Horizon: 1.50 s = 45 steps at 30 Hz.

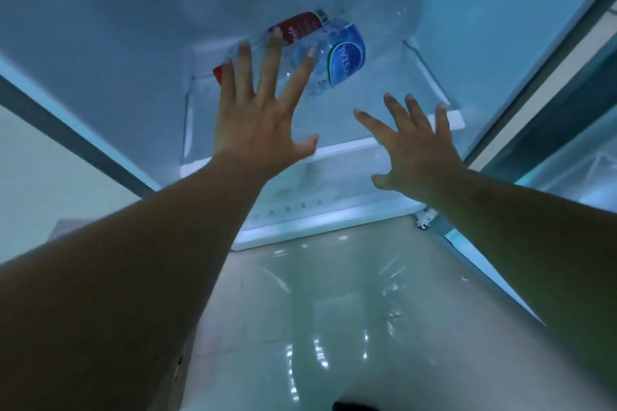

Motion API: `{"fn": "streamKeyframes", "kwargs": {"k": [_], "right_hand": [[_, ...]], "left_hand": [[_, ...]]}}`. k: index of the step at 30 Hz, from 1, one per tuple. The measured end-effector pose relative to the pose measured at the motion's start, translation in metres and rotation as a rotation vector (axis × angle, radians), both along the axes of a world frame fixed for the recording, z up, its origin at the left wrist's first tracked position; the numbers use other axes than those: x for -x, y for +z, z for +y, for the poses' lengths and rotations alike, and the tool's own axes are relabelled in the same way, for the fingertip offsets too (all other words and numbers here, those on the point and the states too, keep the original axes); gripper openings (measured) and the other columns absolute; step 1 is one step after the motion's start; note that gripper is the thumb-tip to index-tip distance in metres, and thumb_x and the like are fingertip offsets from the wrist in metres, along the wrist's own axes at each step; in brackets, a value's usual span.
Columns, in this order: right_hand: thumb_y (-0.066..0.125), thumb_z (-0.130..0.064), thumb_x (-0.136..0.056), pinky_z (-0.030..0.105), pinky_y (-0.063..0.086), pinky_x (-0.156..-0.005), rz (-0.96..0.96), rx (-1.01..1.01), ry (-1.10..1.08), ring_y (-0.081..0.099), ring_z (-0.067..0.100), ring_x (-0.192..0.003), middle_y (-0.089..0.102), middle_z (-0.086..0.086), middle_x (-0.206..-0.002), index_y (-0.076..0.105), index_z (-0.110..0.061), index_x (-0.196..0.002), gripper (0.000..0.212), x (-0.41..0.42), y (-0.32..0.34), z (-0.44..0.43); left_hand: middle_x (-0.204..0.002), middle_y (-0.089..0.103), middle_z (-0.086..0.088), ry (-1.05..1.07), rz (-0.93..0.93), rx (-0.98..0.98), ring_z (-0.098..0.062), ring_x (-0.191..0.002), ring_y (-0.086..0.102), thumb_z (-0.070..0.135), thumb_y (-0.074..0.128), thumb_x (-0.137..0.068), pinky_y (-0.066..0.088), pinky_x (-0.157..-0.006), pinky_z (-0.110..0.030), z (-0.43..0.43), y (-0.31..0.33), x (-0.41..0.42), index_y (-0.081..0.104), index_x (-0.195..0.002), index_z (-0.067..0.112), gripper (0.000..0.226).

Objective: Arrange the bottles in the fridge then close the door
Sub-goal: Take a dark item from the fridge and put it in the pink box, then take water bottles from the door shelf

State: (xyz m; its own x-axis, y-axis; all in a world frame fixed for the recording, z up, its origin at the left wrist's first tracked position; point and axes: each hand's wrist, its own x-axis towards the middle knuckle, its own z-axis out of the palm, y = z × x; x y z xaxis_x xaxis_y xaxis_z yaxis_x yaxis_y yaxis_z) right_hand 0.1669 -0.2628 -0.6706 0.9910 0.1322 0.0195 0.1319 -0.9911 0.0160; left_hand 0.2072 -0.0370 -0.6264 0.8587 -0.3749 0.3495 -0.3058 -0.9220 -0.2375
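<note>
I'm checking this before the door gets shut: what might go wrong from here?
Both bottles, the red-label bottle and the blue-label bottle, lie on their sides on the glass shelf, so they may roll forward. The left hand is spread open over them and the right hand hovers open, gripping nothing. Swinging the door shut could jolt them loose.

Labels on two bottles lying in the fridge

The blue-labelled bottle (344, 57) carries white capital letters, seen upside down; they look like "VISTA", though the start is cut off at the label's edge. The red-labelled bottle (300, 28) bears small white lettering, partly hidden by a fingertip and too blurred to read.
</note>
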Motion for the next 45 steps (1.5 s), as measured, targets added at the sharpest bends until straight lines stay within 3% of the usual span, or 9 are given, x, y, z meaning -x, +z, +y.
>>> {"fn": "streamKeyframes", "kwargs": {"k": [4, 7, 9, 12, 16, 21, 26, 29, 45], "right_hand": [[0.065, -0.068, -0.072, 0.059, -0.002, -0.114, -0.018, -0.046, -0.013, -0.005, 0.029, -0.149, -0.005, 0.003, -0.163, -0.003, -0.049, -0.147, 0.103, 0.001, -0.003, -0.001], [0.034, -0.088, -0.072, 0.060, 0.000, -0.114, -0.030, -0.107, -0.031, 0.002, 0.031, -0.149, 0.005, 0.005, -0.162, 0.010, -0.046, -0.148, 0.090, 0.003, 0.001, 0.005], [0.023, -0.083, -0.080, 0.059, 0.012, -0.114, -0.121, -0.198, -0.053, 0.019, 0.033, -0.145, 0.023, 0.006, -0.159, 0.026, -0.040, -0.147, 0.079, 0.002, 0.003, 0.009], [0.040, -0.066, -0.088, 0.056, 0.026, -0.111, -0.304, -0.206, -0.046, 0.031, 0.037, -0.139, 0.035, 0.014, -0.152, 0.033, -0.029, -0.146, 0.069, -0.006, 0.008, 0.009], [0.062, -0.050, -0.085, 0.058, 0.015, -0.115, -0.389, -0.088, -0.026, 0.014, 0.042, -0.145, 0.017, 0.017, -0.159, 0.020, -0.028, -0.152, 0.082, -0.027, 0.027, 0.013], [0.074, -0.052, -0.073, 0.061, 0.006, -0.115, -0.301, 0.084, 0.081, -0.003, 0.041, -0.147, 0.000, 0.010, -0.162, 0.003, -0.030, -0.153, 0.109, -0.062, 0.058, 0.020], [0.085, -0.037, -0.063, 0.060, 0.022, -0.111, -0.214, 0.074, 0.185, 0.036, 0.039, -0.134, 0.043, 0.013, -0.143, 0.027, -0.024, -0.144, 0.101, -0.059, 0.076, 0.038], [0.086, -0.039, -0.059, 0.055, 0.036, -0.104, -0.235, 0.085, 0.212, 0.051, 0.040, -0.117, 0.051, 0.015, -0.131, 0.032, -0.022, -0.140, 0.099, -0.044, 0.087, 0.041], [0.082, -0.039, -0.057, 0.048, 0.045, -0.082, -0.364, -0.057, 0.057, 0.053, 0.038, -0.098, 0.052, 0.014, -0.117, 0.036, -0.024, -0.137, 0.093, 0.118, 0.251, 0.062]], "left_hand": [[-0.164, 0.010, -0.011, 0.068, 0.090, -0.011, -0.044, -0.143, 0.021, 0.066, 0.060, -0.080, 0.029, -0.111, -0.055, -0.018, 0.010, -0.024, -0.002, -0.156, 0.036, 0.103], [-0.156, 0.025, -0.007, 0.133, 0.178, 0.139, -0.042, -0.134, 0.033, 0.049, 0.072, -0.081, 0.047, -0.094, -0.051, -0.022, 0.013, -0.031, 0.012, -0.154, 0.042, 0.095], [-0.154, 0.028, -0.005, 0.122, 0.177, 0.178, -0.041, -0.131, 0.037, 0.046, 0.076, -0.077, 0.049, -0.091, -0.049, -0.018, 0.013, -0.031, 0.017, -0.152, 0.044, 0.095], [-0.152, 0.033, -0.007, 0.063, 0.156, 0.220, -0.040, -0.125, 0.039, 0.042, 0.079, -0.074, 0.050, -0.089, -0.049, -0.006, 0.009, -0.023, 0.025, -0.152, 0.041, 0.094], [-0.148, 0.038, -0.009, -0.028, 0.130, 0.234, -0.040, -0.123, 0.040, 0.037, 0.081, -0.073, 0.049, -0.088, -0.050, 0.014, 0.013, -0.009, 0.034, -0.150, 0.039, 0.090], [-0.144, 0.043, -0.012, -0.155, 0.118, 0.126, -0.040, -0.118, 0.044, 0.036, 0.082, -0.072, 0.050, -0.085, -0.050, 0.038, 0.035, -0.001, 0.038, -0.149, 0.037, 0.088], [-0.142, 0.046, -0.013, -0.206, 0.134, 0.038, -0.040, -0.115, 0.047, 0.037, 0.084, -0.070, 0.053, -0.080, -0.048, 0.060, 0.053, 0.008, 0.042, -0.148, 0.034, 0.088], [-0.139, 0.049, -0.017, -0.244, 0.131, 0.021, -0.042, -0.112, 0.049, 0.034, 0.086, -0.068, 0.052, -0.076, -0.047, 0.067, 0.068, 0.017, 0.046, -0.146, 0.031, 0.088], [-0.141, 0.044, -0.021, -0.409, 0.073, -0.204, -0.044, -0.113, 0.047, 0.036, 0.085, -0.071, 0.052, -0.082, -0.053, 0.082, 0.273, 0.137, 0.032, -0.151, 0.038, 0.095]]}}
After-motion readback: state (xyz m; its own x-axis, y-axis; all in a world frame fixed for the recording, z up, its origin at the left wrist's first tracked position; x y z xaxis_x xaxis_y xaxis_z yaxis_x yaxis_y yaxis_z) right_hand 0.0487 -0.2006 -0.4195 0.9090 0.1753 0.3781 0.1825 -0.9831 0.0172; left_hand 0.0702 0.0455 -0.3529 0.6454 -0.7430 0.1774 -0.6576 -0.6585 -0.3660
